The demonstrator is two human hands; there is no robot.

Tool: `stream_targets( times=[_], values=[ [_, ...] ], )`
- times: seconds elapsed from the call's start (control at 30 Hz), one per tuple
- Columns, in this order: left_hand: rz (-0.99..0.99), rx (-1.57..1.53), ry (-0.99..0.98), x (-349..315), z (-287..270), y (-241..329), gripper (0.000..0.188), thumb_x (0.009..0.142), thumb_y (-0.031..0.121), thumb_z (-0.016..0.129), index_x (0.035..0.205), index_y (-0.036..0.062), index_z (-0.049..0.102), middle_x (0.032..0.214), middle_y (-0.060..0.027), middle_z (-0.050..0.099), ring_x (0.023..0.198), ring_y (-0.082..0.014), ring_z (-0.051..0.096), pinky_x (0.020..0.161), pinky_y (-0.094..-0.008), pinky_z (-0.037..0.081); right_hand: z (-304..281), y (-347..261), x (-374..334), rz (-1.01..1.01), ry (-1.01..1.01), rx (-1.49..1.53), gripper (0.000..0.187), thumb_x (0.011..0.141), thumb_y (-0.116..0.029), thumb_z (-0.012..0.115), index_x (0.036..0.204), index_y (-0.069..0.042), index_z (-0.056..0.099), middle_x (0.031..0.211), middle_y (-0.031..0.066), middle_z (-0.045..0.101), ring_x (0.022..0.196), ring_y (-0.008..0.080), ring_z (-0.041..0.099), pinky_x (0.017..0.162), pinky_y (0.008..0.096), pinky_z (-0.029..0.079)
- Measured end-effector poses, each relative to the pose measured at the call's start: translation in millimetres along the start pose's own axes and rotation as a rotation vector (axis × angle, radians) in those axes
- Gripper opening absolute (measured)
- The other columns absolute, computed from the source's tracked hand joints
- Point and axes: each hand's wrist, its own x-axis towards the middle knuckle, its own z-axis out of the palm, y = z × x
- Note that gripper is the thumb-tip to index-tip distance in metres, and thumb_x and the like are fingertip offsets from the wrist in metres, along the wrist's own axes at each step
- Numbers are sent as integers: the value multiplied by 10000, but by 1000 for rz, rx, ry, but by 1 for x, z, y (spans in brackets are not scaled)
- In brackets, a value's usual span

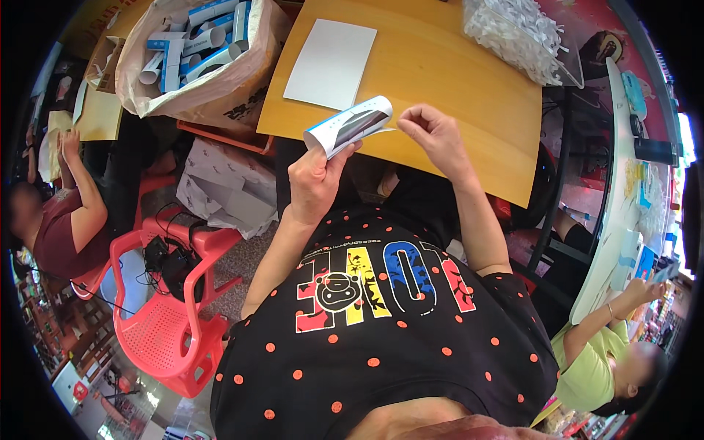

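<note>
My left hand (314, 180) is closed on the lower edge of a curled paper sheet (339, 126), white and blue outside with a grey printed inner face. The sheet is held above the table's near edge, bent into a loose roll. Just off its right end is my right hand (440, 139), thumb and fingertips pinched together; whatever is between them, if anything, is too small to make out. Beyond the roll, a flat stack of white sheets (330, 62) lies on the yellow wooden table (425, 70).
A white sack (202, 106) full of rolled blue-and-white papers stands at the far left. Thin white strips (513, 40) fill a clear bin at the far right. A red plastic chair (158, 330) holding black cables is to my left. People sit on both sides.
</note>
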Motion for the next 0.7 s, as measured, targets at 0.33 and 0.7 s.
stream_targets(
  times=[0.33,0.7],
  values=[
    [140,127,-46,-1,-4,-2,198,811,6,692,1007,-10,663,886,-145,699,776,-251,700,644,-298,541,-9,1,5,20,-321,-70,217,866,-185,624,892,27,661,740,46,621,709,105,546,673,263,452],
    [129,173,-51,-6,-7,-10,200,807,17,699,1003,-3,666,881,-140,699,759,-248,699,628,-296,541,0,1,2,78,-297,-194,234,859,-214,606,871,18,634,670,28,550,633,85,474,580,267,402]
  ],
)
